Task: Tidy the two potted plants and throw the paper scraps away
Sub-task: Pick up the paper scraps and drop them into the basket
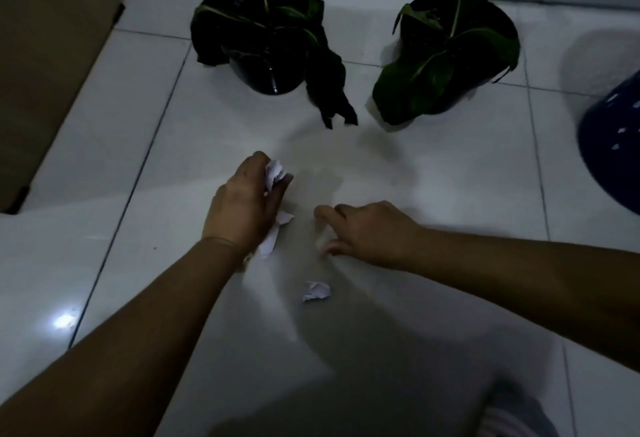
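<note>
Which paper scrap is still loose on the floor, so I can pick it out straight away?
Start at the two potted plants by the far wall and come toward the camera, past both hands. The loose scrap lies on the white tile nearest the camera. Unlike the paper in the left hand, nothing touches it.

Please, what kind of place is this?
Probably an indoor room of a home, dimly lit. The signs: a glossy white tiled floor, two potted plants standing on it, and a cardboard box beside them.
</note>
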